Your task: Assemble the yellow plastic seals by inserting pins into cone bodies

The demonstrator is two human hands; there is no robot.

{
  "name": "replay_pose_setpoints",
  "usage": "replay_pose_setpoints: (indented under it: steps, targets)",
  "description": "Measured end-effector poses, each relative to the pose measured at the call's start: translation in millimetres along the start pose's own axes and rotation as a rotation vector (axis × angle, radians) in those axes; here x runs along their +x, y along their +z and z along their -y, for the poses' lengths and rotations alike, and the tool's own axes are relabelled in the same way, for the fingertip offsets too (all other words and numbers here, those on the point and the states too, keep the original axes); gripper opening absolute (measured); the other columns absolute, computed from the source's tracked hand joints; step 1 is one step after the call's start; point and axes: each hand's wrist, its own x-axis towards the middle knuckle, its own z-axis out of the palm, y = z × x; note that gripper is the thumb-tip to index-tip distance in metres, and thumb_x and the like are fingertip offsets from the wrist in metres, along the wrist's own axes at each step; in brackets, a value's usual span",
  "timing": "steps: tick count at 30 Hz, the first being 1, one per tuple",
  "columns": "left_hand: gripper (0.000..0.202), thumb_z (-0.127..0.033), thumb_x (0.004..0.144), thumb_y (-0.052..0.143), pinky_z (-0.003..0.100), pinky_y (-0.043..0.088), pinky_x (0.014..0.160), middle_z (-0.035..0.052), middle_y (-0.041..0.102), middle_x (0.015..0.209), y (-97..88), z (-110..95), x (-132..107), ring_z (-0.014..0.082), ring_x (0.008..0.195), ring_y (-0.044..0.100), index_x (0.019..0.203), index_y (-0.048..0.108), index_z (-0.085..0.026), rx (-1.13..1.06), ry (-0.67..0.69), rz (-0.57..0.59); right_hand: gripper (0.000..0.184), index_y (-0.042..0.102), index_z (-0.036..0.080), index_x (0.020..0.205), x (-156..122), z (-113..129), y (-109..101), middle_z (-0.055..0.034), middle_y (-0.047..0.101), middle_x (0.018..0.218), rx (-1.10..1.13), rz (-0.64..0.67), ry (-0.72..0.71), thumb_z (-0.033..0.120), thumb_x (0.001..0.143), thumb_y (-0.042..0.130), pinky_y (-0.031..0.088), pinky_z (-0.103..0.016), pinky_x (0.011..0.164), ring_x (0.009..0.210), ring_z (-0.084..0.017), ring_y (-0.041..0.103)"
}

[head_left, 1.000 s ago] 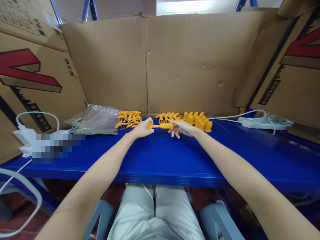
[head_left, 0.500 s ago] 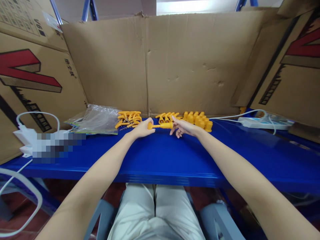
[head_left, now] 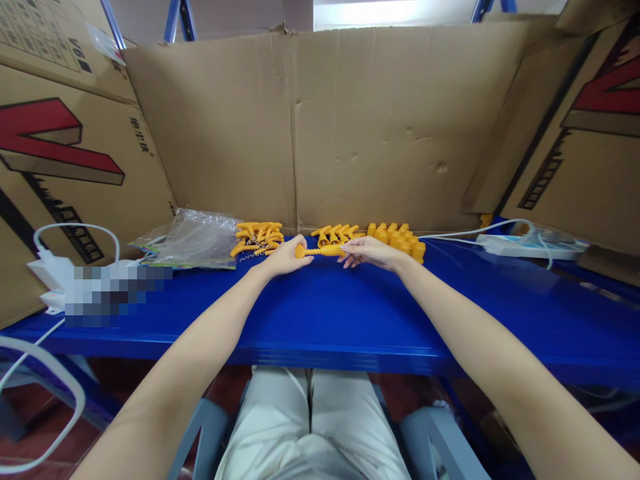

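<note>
I hold a yellow threaded plastic rod (head_left: 320, 251) level above the blue table (head_left: 350, 313), one hand at each end. My left hand (head_left: 285, 257) is closed round its left end. My right hand (head_left: 367, 252) grips the wider cap at its right end with curled fingers. Right behind my hands lie a pile of yellow forked parts (head_left: 257, 237), a smaller group of yellow pieces (head_left: 336, 233) and a cluster of yellow caps (head_left: 397, 240).
Cardboard walls (head_left: 380, 127) close in the table's back and sides. A clear plastic bag (head_left: 193, 240) lies at the back left. White chargers and cables (head_left: 50, 273) sit at the left, a white power strip (head_left: 525, 247) at the right.
My right hand's fingers, spread half a second ago, have closed over the rod's right end. The left hand and rod have stayed in place.
</note>
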Motion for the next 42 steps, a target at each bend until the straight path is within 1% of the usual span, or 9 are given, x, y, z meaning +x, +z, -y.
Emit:
replay_pose_setpoints:
  steps: [3,8,13,24,29,34,38,40,42]
  targets:
    - [0.027,-0.034,0.071,0.062,0.025,0.032,0.06,-0.0062,0.047,0.063,0.1,0,0,0.0128,0.06,0.046,0.082,0.041,-0.022,-0.026,-0.006,0.017,0.033,0.068,0.012,0.073,-2,2,2,-0.011,0.073,0.079,-0.006,-0.01,0.027,0.044,0.077,0.073,0.052,-0.022,0.06,0.063,-0.012,0.067]
    - [0.027,-0.034,0.072,0.061,0.025,0.032,0.059,-0.0066,0.048,0.061,0.4,1,0,0.0127,0.057,0.046,0.082,0.04,-0.022,-0.059,-0.013,0.029,0.038,0.068,0.011,0.07,-2,3,3,-0.0101,0.072,0.071,0.001,-0.008,0.051,0.049,0.078,0.07,0.053,-0.023,0.059,0.059,-0.013,0.066]
    - [0.027,-0.036,0.072,0.061,0.025,0.031,0.057,-0.0077,0.048,0.058,0.4,2,0,0.0122,0.053,0.045,0.084,0.04,-0.022,-0.057,-0.028,0.043,0.039,0.067,0.011,0.071,-1,3,4,-0.0105,0.072,0.071,0.009,-0.009,0.059,0.049,0.079,0.069,0.052,-0.021,0.056,0.057,-0.012,0.065]
    - [0.026,-0.034,0.072,0.061,0.025,0.032,0.059,-0.0065,0.049,0.062,0.9,2,0,0.0124,0.058,0.046,0.082,0.04,-0.022,-0.044,0.007,0.016,0.042,0.063,0.013,0.069,-3,4,7,-0.0091,0.07,0.063,0.022,-0.011,0.065,0.053,0.082,0.064,0.052,-0.02,0.051,0.052,-0.012,0.065]
    - [0.025,-0.033,0.072,0.061,0.025,0.031,0.059,-0.0065,0.048,0.061,0.0,1,0,0.0125,0.058,0.045,0.081,0.041,-0.022,-0.04,0.004,0.012,0.043,0.061,0.015,0.067,-2,4,11,-0.0061,0.066,0.055,0.022,-0.036,0.084,0.055,0.086,0.057,0.048,-0.019,0.045,0.044,-0.01,0.059]
    - [0.026,-0.032,0.071,0.061,0.024,0.03,0.058,-0.0071,0.046,0.06,-0.5,-1,-1,0.0121,0.057,0.043,0.081,0.039,-0.022,-0.028,-0.007,0.014,0.053,0.063,0.015,0.071,3,1,14,-0.0059,0.062,0.05,-0.007,-0.077,0.183,0.062,0.088,0.047,0.04,-0.019,0.035,0.036,-0.009,0.052]
    - [0.026,-0.034,0.072,0.06,0.025,0.031,0.058,-0.0072,0.046,0.06,-0.5,-1,-1,0.0123,0.057,0.043,0.081,0.039,-0.022,-0.039,-0.022,0.026,0.063,0.064,0.014,0.079,4,3,9,-0.0077,0.065,0.056,-0.019,-0.039,0.228,0.07,0.088,0.036,0.039,-0.021,0.034,0.036,-0.01,0.051]
    - [0.026,-0.035,0.071,0.06,0.025,0.031,0.058,-0.0073,0.046,0.059,-0.8,-1,0,0.0124,0.056,0.044,0.081,0.039,-0.022,-0.039,-0.023,0.021,0.067,0.063,0.014,0.086,2,5,4,-0.0102,0.069,0.067,0.012,-0.018,0.27,0.072,0.088,0.028,0.041,-0.022,0.037,0.04,-0.012,0.056]
    - [0.026,-0.035,0.071,0.06,0.025,0.031,0.057,-0.0074,0.047,0.059,-1.1,0,0,0.0123,0.056,0.045,0.08,0.039,-0.022,-0.035,-0.028,0.018,0.065,0.061,0.015,0.096,0,7,0,-0.0129,0.072,0.083,0.059,-0.02,0.281,0.07,0.09,0.026,0.047,-0.025,0.043,0.048,-0.015,0.062]
